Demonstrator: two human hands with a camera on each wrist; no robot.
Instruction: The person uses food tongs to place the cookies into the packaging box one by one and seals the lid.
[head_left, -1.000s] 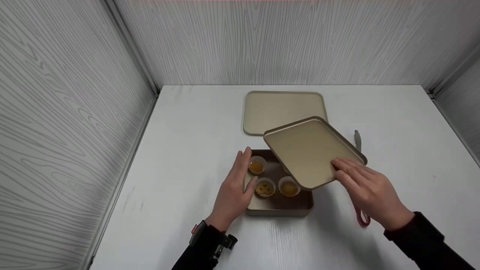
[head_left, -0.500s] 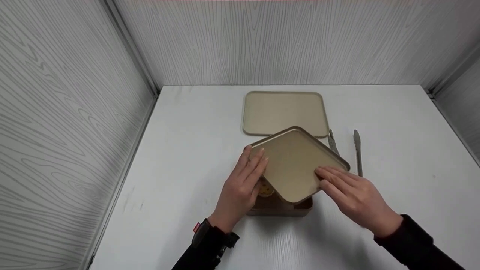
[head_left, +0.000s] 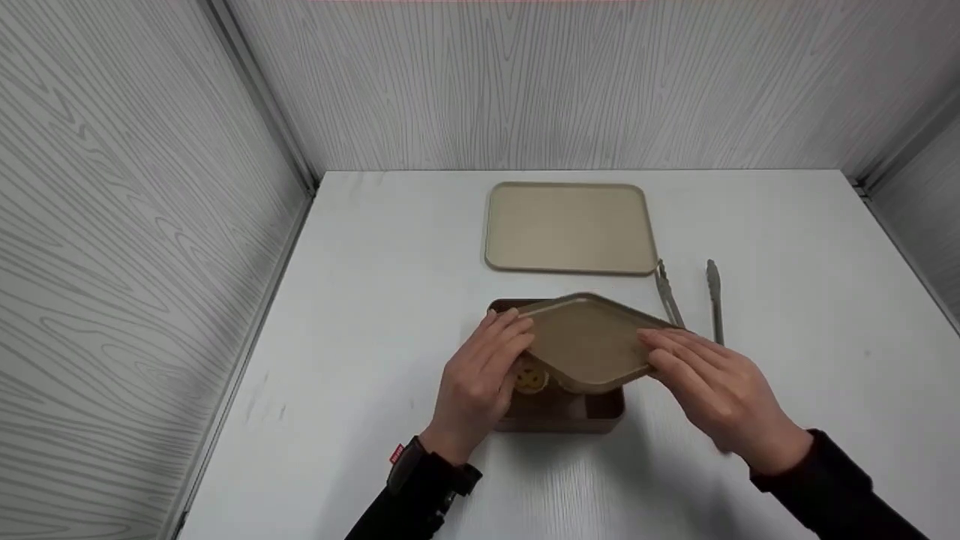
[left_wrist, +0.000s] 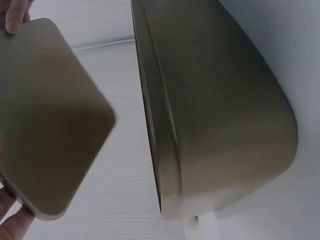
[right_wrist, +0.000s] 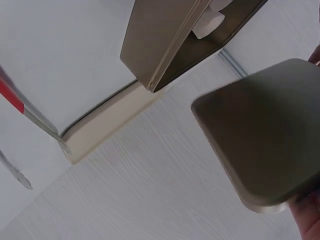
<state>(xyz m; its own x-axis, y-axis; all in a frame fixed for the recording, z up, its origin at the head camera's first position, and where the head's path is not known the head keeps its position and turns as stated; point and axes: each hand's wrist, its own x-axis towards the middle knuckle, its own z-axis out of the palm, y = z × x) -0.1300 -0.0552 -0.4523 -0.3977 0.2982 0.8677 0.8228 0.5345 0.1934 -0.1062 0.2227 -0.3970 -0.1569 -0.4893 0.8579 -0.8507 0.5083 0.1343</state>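
Both my hands hold a tan rectangular lid tilted over a brown metal box. My left hand grips its left corner, fingers on top. The right hand pinches its right edge, thumb out of sight below. Inside the box, a small round pastry in a paper cup shows under the lid; the other contents are mostly covered. In the left wrist view a gap separates the lid from the box wall. A white paper cup shows inside the box in the right wrist view.
A flat tan tray lies behind the box. Metal tongs lie spread on the white table at the right, partly behind my right hand; their red handle shows in the right wrist view. Grey wood-patterned panels stand around the table.
The lid has moved left and down over the box, and its tilt has changed. My left hand, earlier at the box's side, now grips the lid too. The right hand has shifted left with it.
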